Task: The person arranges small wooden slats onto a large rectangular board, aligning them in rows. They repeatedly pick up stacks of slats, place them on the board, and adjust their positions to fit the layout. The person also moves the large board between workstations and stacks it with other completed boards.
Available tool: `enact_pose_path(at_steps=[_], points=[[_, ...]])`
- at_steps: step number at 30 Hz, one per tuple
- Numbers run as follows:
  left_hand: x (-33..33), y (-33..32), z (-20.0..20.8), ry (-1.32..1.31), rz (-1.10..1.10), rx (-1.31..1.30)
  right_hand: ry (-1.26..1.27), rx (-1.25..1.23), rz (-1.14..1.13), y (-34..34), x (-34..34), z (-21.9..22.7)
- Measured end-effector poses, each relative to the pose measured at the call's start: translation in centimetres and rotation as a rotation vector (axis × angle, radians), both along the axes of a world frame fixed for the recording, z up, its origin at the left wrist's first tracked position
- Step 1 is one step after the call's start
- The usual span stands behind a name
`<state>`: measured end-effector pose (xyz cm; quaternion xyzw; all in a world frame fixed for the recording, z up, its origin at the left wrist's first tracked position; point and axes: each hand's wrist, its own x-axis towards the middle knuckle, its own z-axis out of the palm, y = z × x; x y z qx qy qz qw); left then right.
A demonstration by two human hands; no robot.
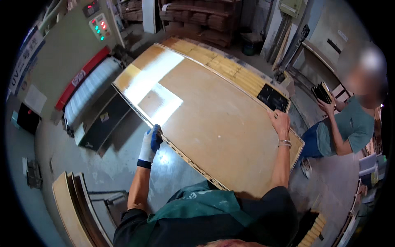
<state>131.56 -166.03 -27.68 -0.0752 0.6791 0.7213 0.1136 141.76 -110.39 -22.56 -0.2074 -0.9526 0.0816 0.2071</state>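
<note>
Gripping the left edge of a large brown board (214,119), the gloved left hand (150,142) is closed on it. The bare right hand (280,122) lies flat on its right part. The board extends far toward the roller machine (88,88).

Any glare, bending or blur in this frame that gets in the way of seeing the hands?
Head view: bright glare washes the far part of the wooden panel, clear of both hands; fisheye bends its edges; corners are black; the gloved left hand and bare right hand look sharp; the seated person has a blurred face.
</note>
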Motion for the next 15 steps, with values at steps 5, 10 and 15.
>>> enact_pose_path(at_steps=[5, 10, 15], points=[[-10.1, 5.8, -1.9, 0.129, -0.153, -0.092, 0.036, -0.018, 0.033, 6.3, -7.2, 0.3], [-18.0, 8.1, -1.9, 0.493, -0.456, -0.560, -0.110, 0.001, 0.014, 12.1, -16.4, 1.1], [-24.4, 8.2, -4.8, 0.173, -0.634, -0.653, -0.019, 0.369, -0.066, 12.6, -12.7, -0.7]])
